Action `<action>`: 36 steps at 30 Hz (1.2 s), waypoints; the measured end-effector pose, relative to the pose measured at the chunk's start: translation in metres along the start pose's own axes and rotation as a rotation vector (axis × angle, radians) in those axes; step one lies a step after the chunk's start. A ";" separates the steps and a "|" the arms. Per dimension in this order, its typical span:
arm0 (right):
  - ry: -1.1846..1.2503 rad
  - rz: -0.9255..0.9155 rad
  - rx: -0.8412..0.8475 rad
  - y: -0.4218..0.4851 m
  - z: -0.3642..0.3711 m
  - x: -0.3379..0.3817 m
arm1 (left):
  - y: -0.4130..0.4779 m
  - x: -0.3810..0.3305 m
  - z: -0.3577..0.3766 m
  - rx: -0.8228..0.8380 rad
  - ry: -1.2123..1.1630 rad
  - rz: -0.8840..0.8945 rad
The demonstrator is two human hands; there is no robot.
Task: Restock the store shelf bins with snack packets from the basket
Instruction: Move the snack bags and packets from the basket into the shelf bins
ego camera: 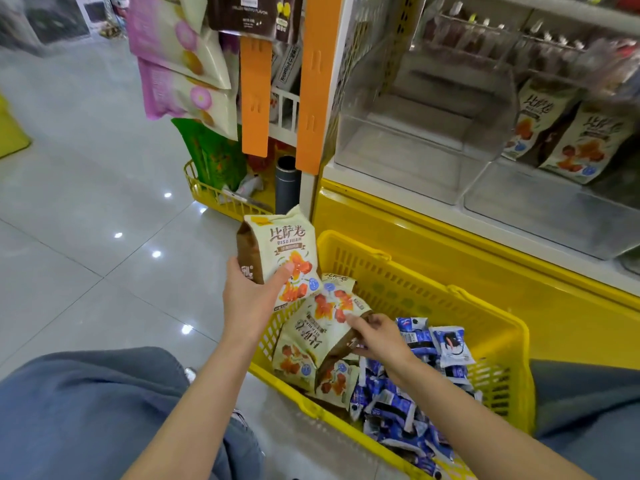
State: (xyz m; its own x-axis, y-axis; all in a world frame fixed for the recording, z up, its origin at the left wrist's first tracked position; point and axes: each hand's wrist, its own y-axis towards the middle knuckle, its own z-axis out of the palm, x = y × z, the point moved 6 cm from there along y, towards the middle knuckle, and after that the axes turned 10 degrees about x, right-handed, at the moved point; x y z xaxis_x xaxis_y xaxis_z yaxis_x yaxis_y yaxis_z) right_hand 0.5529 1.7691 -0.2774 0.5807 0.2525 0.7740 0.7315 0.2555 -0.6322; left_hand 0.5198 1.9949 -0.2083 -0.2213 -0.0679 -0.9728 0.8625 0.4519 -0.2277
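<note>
Head view: our left grip (250, 293) clasped one snack packet (281, 249) above the basket (485, 301) as our right grip (381, 337) pinched a second packet (320, 329) inside, both, we judged, needing a lift to the clear bin (415, 140).

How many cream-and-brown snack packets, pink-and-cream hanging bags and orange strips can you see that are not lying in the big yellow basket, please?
Cream-and-brown snack packets: 3 (one held in the left hand, two standing in the clear shelf bin)
Pink-and-cream hanging bags: 2
Orange strips: 2
Total: 7
</note>
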 end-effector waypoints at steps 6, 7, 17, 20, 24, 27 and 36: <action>0.318 -0.121 -0.144 -0.033 -0.064 0.020 | -0.009 0.034 0.013 -0.096 0.112 -0.121; 0.351 -0.146 -0.152 -0.037 -0.070 0.024 | -0.011 0.039 0.022 -0.063 0.119 -0.156; 0.522 -0.253 -0.046 -0.060 -0.093 0.028 | -0.050 0.033 0.110 0.275 -0.121 -0.241; 0.415 -0.248 0.041 -0.068 -0.099 0.035 | -0.055 0.014 0.119 0.350 -0.154 -0.222; 0.193 -0.217 0.097 -0.080 -0.107 0.044 | -0.055 -0.016 0.133 0.476 -0.257 -0.167; -0.042 -0.190 0.057 -0.090 -0.115 0.049 | -0.050 -0.033 0.138 0.497 -0.232 -0.125; -0.031 -0.378 -0.017 -0.122 -0.135 0.073 | -0.038 -0.064 0.166 0.353 0.015 0.144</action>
State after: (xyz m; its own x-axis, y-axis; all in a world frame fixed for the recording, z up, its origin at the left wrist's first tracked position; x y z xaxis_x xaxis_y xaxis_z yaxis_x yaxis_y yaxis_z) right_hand 0.5545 1.6309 -0.1390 0.2578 0.1713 0.9509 0.8979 0.3210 -0.3013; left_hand 0.5769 1.8346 -0.1442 -0.0904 -0.0121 -0.9958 0.9884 0.1213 -0.0912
